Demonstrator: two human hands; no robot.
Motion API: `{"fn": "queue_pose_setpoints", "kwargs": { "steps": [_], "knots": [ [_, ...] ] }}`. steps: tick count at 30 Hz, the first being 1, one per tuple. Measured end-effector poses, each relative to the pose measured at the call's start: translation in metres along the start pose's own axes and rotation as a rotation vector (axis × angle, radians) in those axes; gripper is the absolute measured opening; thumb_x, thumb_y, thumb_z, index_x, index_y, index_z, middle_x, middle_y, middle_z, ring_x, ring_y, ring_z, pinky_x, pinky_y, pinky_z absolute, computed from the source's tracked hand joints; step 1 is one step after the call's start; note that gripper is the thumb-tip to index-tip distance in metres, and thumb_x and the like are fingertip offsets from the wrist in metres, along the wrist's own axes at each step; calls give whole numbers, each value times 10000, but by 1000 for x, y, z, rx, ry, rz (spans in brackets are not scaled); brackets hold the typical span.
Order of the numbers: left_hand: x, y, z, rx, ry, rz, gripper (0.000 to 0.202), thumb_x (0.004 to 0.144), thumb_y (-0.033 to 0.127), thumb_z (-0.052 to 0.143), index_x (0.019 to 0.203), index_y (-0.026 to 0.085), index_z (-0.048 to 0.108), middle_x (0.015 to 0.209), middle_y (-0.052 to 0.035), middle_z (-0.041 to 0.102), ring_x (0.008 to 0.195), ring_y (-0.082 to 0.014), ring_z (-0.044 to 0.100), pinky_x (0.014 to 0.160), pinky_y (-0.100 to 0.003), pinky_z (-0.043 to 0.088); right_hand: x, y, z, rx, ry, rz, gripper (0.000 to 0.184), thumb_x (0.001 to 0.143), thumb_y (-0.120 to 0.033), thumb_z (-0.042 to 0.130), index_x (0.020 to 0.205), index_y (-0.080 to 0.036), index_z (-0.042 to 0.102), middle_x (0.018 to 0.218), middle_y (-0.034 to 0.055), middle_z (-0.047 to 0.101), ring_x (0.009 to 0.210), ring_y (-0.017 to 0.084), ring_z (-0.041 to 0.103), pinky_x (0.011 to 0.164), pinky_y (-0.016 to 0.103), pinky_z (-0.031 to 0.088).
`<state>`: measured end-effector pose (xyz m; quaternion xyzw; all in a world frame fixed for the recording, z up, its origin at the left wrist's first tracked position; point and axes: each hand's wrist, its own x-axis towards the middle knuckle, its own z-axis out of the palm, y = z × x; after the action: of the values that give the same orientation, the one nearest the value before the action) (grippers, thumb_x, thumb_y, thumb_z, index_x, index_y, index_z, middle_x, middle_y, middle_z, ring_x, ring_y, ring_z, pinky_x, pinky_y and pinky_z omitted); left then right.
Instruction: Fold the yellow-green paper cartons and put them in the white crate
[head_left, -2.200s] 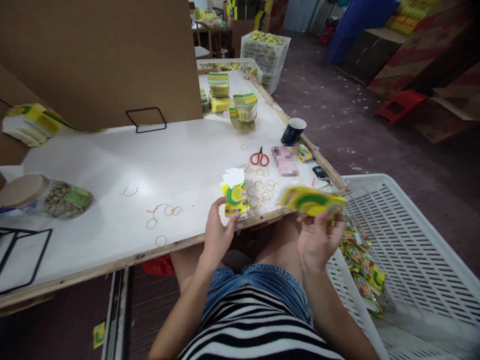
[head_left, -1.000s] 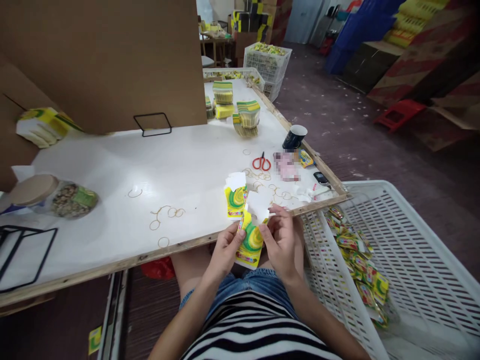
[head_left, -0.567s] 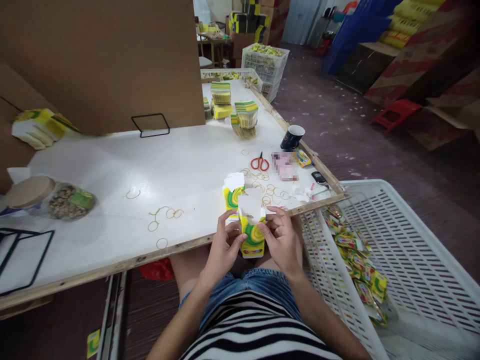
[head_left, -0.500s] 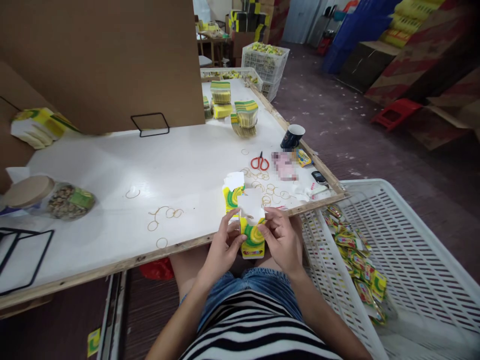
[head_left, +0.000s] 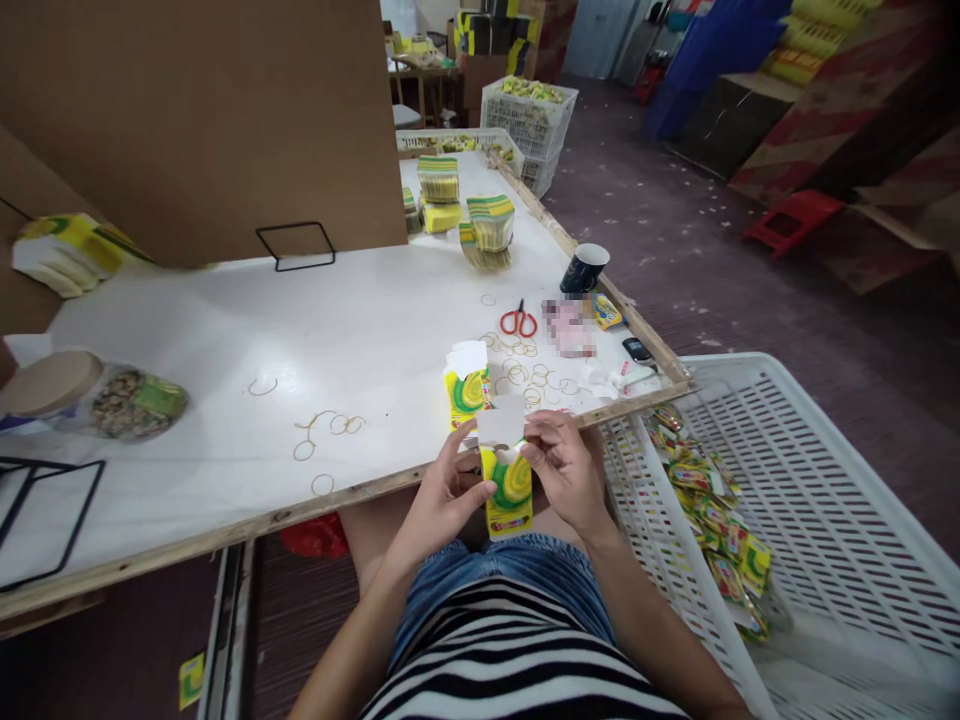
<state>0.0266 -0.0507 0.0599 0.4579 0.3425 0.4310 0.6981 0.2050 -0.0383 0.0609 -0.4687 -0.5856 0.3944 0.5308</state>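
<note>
A small yellow-and-green cardboard box [head_left: 510,490] with its white top flap raised is held over my lap at the table's front edge. My left hand [head_left: 450,490] grips its left side, thumb on the printed front. On the other side my right hand [head_left: 561,468] pinches the box near the opening, thumb and fingers at the upper right edge. Whether anything is inside the box cannot be seen. Just behind it, a stack of similar flat boxes [head_left: 466,390] with white flaps lies on the white table [head_left: 375,330].
Rubber bands [head_left: 517,372], red-handled scissors [head_left: 519,320] and a dark mug [head_left: 585,268] are on the table's right part. Bundled boxes [head_left: 489,228] stand farther back. A white plastic basket [head_left: 847,510] with small packets is at my right; a jar [head_left: 139,402] lies at left.
The box in my hands has come slightly lower and more of its front shows. My right thumb has shifted up toward the opening.
</note>
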Motion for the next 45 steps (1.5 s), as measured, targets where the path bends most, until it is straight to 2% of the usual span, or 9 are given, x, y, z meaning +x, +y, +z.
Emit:
{"fn": "queue_pose_setpoints", "kwargs": {
  "steps": [4, 10, 18, 27, 29, 33, 35, 40, 45],
  "knots": [
    [1, -2, -1, 120, 87, 29, 428, 824, 303, 675, 1227, 196, 577, 1231, -122, 649, 953, -222, 681, 812, -318, 559, 1, -1, -7, -56, -39, -84, 206, 944, -329, 506, 966, -222, 681, 954, 66, 659, 980, 204, 606, 866, 340, 491],
    [3, -8, 2, 288, 189, 67, 414, 836, 249, 631, 1245, 201, 590, 1317, -110, 604, 968, -209, 682, 856, -321, 557, 4, -11, -12, -214, -226, 149, 306, 852, -312, 612, 1135, -197, 615, 708, -19, 583, 584, 120, 494, 533, 231, 396],
    [1, -4, 5, 194, 108, 12, 425, 861, 244, 610, 1277, 185, 546, 1263, -125, 639, 1062, -236, 656, 916, -355, 536, 2, -12, -2, -350, -191, 165, 238, 819, -240, 594, 1047, -215, 531, 500, -101, 475, 440, 109, 430, 477, 214, 343],
    [8, 2, 15, 102, 121, 22, 446, 806, 318, 698, 1213, 188, 570, 1134, -109, 694, 958, -231, 685, 856, -359, 551, -5, 5, -3, 8, -91, 138, 255, 877, -372, 604, 1075, -210, 592, 917, 35, 644, 794, 153, 609, 709, 263, 508],
    [14, 0, 14, 228, 171, 88, 432, 840, 329, 655, 1241, 201, 557, 1149, -101, 679, 1010, -223, 662, 909, -364, 524, -5, 9, -5, 147, 20, 155, 270, 863, -346, 635, 1090, -232, 543, 930, 22, 641, 781, 140, 620, 711, 266, 522],
    [32, -7, -8, 681, 514, 236, 450, 831, 343, 649, 1242, 199, 535, 1227, -123, 613, 1153, -255, 564, 1012, -435, 428, 1, 19, -21, 339, 673, 3, 295, 834, -344, 678, 1028, -273, 468, 932, -23, 596, 644, 86, 573, 591, 227, 492],
    [42, -13, -25, 915, 617, 184, 322, 800, 338, 670, 1065, 165, 611, 1096, -136, 651, 1068, -287, 572, 958, -468, 428, 5, 26, -28, 449, 792, 3, 319, 806, -379, 695, 1002, -267, 470, 1010, -3, 594, 746, 104, 607, 654, 256, 512],
    [49, -12, -43, 1036, 583, 23, 159, 814, 292, 594, 700, 183, 569, 720, -36, 627, 699, -192, 549, 693, -328, 432, -1, 33, -15, 438, 583, 289, 354, 786, -384, 707, 1039, -224, 518, 873, 0, 601, 650, 100, 555, 616, 254, 482],
    [26, 11, -21, 765, 316, 135, 182, 855, 294, 546, 707, 187, 538, 725, -4, 599, 707, -149, 558, 676, -256, 441, -4, 5, 12, 7, 311, 88, 320, 872, -338, 601, 1162, -213, 547, 998, 67, 627, 778, 152, 567, 685, 286, 480]
  ]
}}
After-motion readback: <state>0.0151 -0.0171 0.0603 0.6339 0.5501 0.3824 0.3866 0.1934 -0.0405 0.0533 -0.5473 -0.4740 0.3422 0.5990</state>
